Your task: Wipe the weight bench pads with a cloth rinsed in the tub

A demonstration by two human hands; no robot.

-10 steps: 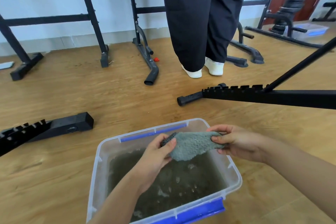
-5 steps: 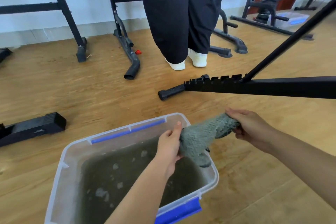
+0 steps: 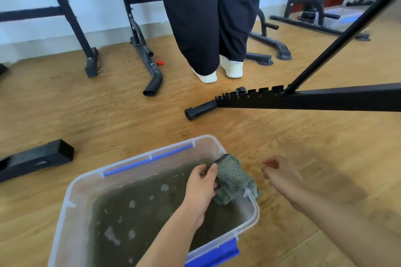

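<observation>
Cloth [image 3: 233, 180] hangs over tub [image 3: 71, 193] rim, gripped by left hand [image 3: 200, 184]; right hand [image 3: 280, 174] loose, empty.

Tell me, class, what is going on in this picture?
A person is crouched over a clear plastic tub of murky, soapy water on a wooden floor. Their left hand grips a grey-green cloth that hangs over the tub's right rim. The right hand is beside it, off the cloth, fingers loosely curled and empty. Black frame bars of gym equipment lie around, and someone else's legs stand behind. No pad is being wiped yet.
</observation>
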